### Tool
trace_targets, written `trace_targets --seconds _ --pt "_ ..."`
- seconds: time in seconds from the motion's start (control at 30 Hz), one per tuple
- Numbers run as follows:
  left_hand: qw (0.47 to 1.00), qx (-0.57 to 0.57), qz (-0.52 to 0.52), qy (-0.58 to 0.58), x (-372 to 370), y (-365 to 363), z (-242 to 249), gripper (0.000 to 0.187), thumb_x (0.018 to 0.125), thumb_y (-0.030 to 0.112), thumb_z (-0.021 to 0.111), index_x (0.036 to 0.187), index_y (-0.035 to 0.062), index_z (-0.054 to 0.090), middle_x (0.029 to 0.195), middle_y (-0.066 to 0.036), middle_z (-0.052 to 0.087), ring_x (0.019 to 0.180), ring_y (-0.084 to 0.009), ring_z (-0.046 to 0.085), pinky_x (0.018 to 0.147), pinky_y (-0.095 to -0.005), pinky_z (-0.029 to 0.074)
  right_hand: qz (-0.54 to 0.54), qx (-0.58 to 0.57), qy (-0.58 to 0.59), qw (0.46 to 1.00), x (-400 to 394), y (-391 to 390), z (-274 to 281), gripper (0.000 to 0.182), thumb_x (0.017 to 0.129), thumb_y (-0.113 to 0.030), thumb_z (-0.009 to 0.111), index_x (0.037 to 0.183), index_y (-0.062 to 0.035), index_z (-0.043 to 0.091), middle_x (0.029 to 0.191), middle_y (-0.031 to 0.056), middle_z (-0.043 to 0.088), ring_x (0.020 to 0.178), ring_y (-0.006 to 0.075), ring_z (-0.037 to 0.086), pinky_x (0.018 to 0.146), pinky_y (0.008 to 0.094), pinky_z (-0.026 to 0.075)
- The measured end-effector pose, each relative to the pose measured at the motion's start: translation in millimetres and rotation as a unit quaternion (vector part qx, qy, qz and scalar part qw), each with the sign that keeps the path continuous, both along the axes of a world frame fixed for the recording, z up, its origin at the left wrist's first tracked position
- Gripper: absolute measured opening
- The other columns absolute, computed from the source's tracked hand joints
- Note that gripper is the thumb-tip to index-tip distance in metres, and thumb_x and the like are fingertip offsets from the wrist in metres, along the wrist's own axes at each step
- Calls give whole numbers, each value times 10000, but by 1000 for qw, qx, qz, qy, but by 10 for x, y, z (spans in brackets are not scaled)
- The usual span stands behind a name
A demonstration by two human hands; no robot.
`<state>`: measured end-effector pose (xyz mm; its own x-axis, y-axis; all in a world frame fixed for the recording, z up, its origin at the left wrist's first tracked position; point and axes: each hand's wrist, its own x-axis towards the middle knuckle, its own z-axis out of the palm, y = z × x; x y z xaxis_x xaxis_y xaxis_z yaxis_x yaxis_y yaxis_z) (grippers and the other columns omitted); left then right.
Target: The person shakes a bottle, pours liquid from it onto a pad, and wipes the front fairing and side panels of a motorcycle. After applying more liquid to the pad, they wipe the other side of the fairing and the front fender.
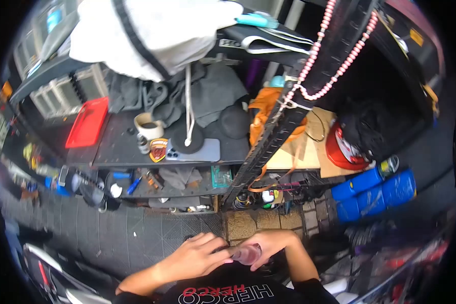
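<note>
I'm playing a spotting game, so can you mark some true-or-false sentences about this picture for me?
1. Pink beads hang by a black post. True.
2. The phone is inside the mug. False: the phone lies on the shelf, outside the mug.
3. The hands are far apart. False: the left hand and right hand are close together.
4. The right hand holds a pinkish thing. True.
5. The shirt is yellow. False: the shirt is black.

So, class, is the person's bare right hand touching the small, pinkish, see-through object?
Touching. The head view shows the right hand curled around one side of the pinkish object, with no gap between them.
</note>
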<state>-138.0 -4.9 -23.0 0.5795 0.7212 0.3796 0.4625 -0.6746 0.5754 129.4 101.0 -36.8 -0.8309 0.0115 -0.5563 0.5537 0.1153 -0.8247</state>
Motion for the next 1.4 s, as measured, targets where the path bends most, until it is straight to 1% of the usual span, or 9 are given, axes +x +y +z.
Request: trace_targets --seconds 0.17,0.37,0.63,0.7,0.77,1.0,1.07,1.3,1.4 --pt "975 -180 95 -87 -20 93 -260 306 952 237 703 1215 88 652 1136 -93 681 959 -289 646 826 -409 551 -177 164 174 955 529 290 313 423 772 -247 924 1078 -33 725 1055 60 753 1089 198 686 939 363 563" --pt "887 -246 131 367 -115 10 -2421 532 969 481 615 1310 72 614 1185 -184 700 1132 -337 681 938 -482 556 -555 335 195 736 1185 1131 797 365 915 -238 794 1187 -27 673 1052 5 707 927 116 668 855 304 545" --pt "837 -455 113 283 -562 -976 -5102 639 881 534 674 1343 97 609 1262 -151 710 1154 -382 680 986 -507 534 -564 542 101 615 1454 3100 598 469 783 -457 867 887 -16 746 824 136 768 769 235 759 743 346 572" --pt "902 -164 8 400 -597 -1176 -4894 480 878 463 688 1215 120 692 1151 -132 755 1085 -344 715 945 -493 552 -550 574 136 591 1452 3554 363 483 746 -431 896 942 -16 745 892 168 774 854 311 768 788 388 581" --pt "678 -579 155 425 -340 -1250 -4928 379 867 420 682 1075 109 743 1070 -122 774 1016 -311 740 866 -465 580 -529 589 157 590 1386 3917 184 508 738 -408 905 988 -2 730 924 184 773 873 314 767 787 396 581" --pt "563 -644 506 -112 674 -1314 -4988 391 846 420 697 1024 76 754 1056 -167 766 975 -352 749 801 -457 602 -530 529 147 647 1436 4373 57 606 693 -425 927 1020 22 682 946 208 766 914 337 763 834 407 578" --pt "783 -421 328 318 920 -1117 -5111 348 942 306 566 1107 48 731 1078 -159 764 956 -375 744 826 -488 596 -505 546 156 650 1464 4388 45 657 680 -429 933 1071 24 661 987 225 760 942 346 758 846 413 575" --pt "720 -539 394 191 885 -863 -4932 404 933 423 570 1145 132 754 1213 -206 710 1136 -390 687 939 -482 564 -468 617 68 629 1630 3822 167 942 737 -423 888 1428 16 422 1122 266 720 1021 483 693 907 500 552" --pt "770 -492 321 250 625 -873 -5118 386 915 380 567 1133 120 750 1175 -200 724 1131 -380 690 956 -478 556 -423 767 140 462 1702 3196 305 780 820 -361 838 1407 0 473 1068 231 725 917 470 687 848 528 551"
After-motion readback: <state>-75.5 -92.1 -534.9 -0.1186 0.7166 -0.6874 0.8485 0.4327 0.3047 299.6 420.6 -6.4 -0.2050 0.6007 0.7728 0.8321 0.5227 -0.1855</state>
